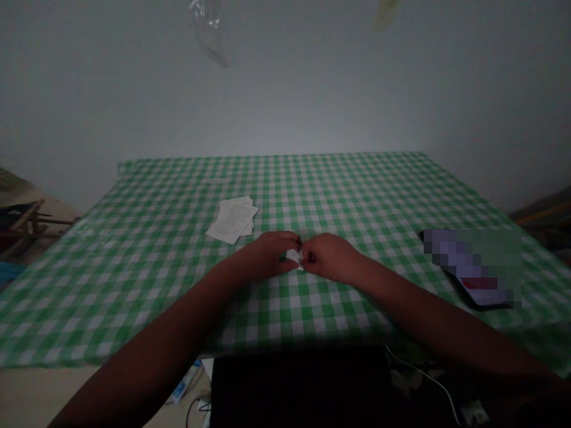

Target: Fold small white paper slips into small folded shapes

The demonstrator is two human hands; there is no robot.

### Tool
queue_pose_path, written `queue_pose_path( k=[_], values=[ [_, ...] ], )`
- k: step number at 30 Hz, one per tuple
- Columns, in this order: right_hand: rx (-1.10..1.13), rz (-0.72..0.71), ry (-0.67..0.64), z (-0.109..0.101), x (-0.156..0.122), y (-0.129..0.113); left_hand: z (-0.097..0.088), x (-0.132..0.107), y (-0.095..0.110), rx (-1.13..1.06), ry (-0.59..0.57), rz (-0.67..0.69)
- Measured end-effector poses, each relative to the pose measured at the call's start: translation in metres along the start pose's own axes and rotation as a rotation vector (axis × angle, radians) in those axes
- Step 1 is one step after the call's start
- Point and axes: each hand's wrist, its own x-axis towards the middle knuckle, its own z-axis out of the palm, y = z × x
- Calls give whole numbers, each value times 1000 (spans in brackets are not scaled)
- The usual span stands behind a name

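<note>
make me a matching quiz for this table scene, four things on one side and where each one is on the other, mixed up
1 paper stack
2 small white slip
3 phone
4 clear plastic bag

a up high against the wall
b pinched between left hand and right hand
c on the checked cloth, far right
d on the cloth, left of the hands

Pairs: 1-d, 2-b, 3-c, 4-a

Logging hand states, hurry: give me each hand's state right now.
Left hand: closed, pinching one end of a small white slip.
Right hand: closed, pinching the same slip's other end.
</note>
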Motion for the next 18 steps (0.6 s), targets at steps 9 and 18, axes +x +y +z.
queue_pose_path(
  k=[9,18],
  values=[
    [-58,51,25,-4,8,6,1,1,-3,-5,5,-1],
    [-95,85,56,-1,9,8,6,5,23,368,-19,-78]
  ],
)
